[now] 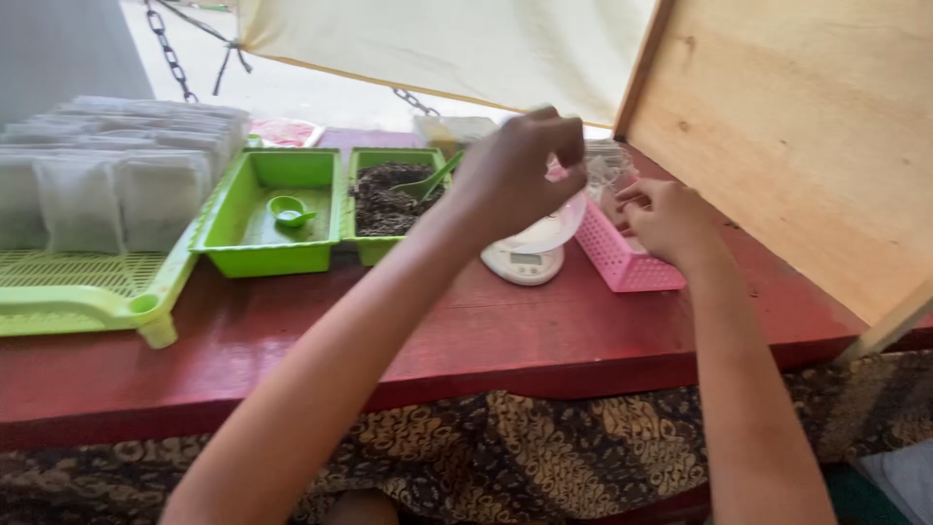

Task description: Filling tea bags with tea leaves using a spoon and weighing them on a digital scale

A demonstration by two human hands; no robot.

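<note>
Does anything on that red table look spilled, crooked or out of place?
Hardly. A few dark crumbs lie on the red table beside the pink basket. The green trays and white scale sit tidy.

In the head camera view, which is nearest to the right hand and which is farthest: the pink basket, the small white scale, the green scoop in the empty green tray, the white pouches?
1. pink basket: directly under the right hand, touching it.
2. small white scale: just left of the basket.
3. green scoop: in the empty green tray, further left.
4. white pouches: far left, on the green rack.
</note>
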